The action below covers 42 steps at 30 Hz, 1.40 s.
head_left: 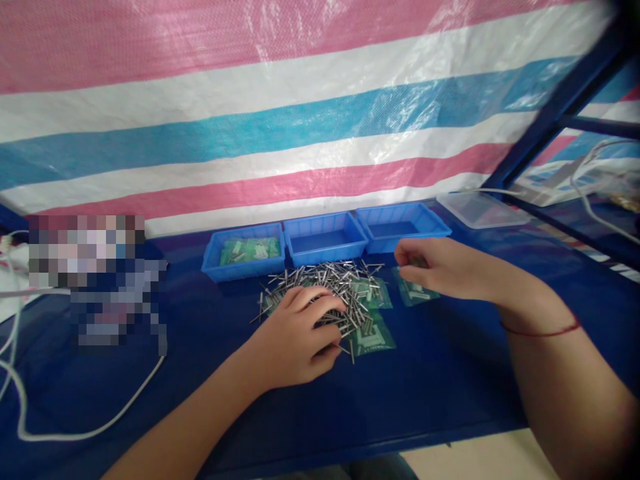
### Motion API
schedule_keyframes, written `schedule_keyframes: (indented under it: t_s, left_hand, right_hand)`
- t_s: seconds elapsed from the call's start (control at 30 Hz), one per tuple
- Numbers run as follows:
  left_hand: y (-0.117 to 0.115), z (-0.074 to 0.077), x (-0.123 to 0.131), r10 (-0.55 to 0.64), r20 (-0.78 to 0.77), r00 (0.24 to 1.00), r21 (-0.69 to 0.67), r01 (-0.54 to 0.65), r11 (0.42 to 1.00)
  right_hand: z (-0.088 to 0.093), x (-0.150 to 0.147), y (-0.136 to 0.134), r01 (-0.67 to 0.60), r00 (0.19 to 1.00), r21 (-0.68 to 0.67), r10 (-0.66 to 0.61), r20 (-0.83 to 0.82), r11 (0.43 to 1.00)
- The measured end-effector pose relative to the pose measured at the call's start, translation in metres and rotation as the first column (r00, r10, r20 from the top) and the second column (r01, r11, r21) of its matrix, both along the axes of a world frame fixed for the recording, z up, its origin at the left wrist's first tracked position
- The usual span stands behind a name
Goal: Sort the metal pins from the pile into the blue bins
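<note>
A loose heap of thin metal pins (345,277) lies on the dark blue table. My left hand (303,337) rests on the near left side of this heap, fingers spread and bent over the pins; whether any pin is under the fingertips is hidden. To the right, my right hand (425,263) is closed with thumb and fingers together, just above a small green plastic bag (419,293) with white pieces in it. What the fingers hold is not clear. Another green bag (375,337) lies at the heap's near right edge, and a further green bag (377,293) is partly beneath the pins.
Behind the heap stand a blue bin (245,268) holding green bags, a middle blue bin (327,255) and a right blue bin (407,232). A clear plastic lid (483,210) lies farther right. White cable (95,437) loops over the left side. Striped sheeting (300,133) hangs behind.
</note>
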State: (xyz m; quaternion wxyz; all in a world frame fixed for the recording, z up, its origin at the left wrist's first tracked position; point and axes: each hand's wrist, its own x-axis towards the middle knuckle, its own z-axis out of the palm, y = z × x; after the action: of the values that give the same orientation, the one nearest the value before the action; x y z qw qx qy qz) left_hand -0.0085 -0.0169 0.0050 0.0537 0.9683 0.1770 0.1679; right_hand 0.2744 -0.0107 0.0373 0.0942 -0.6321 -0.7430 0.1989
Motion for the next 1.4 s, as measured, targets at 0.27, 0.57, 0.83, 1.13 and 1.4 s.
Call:
schedule_keyframes:
  t_s: [0.27, 0.57, 0.83, 1.13, 1.4]
  left_hand:
    - [0.000, 0.000, 0.003, 0.121, 0.097, 0.988, -0.071, -0.114, 0.991]
    - [0.012, -0.004, -0.001, 0.528, 0.207, 0.824, -0.408, -0.418, 0.812]
    - [0.016, -0.007, -0.004, 0.613, 0.244, 0.751, -0.606, -0.376, 0.701]
    - [0.016, -0.001, 0.000, 0.691, 0.328, 0.644, -0.806, -0.191, 0.561]
    - [0.019, 0.001, 0.000, 0.727, 0.368, 0.580, -0.860, -0.084, 0.503]
  right_hand:
    - [-0.005, -0.025, 0.000, 0.026, 0.883, 0.270, 0.104, -0.457, 0.963]
    - [-0.025, -0.074, -0.006, -0.001, 0.520, 0.073, 0.063, -0.852, 0.997]
    - [-0.030, -0.070, 0.000, -0.013, 0.555, 0.013, 0.018, -0.831, 1.000]
    - [-0.029, -0.077, -0.011, -0.040, 0.618, 0.346, 0.296, -0.729, 0.937]
    - [-0.021, -0.080, -0.014, 0.109, 0.452, 0.236, 0.163, -0.877, 0.966]
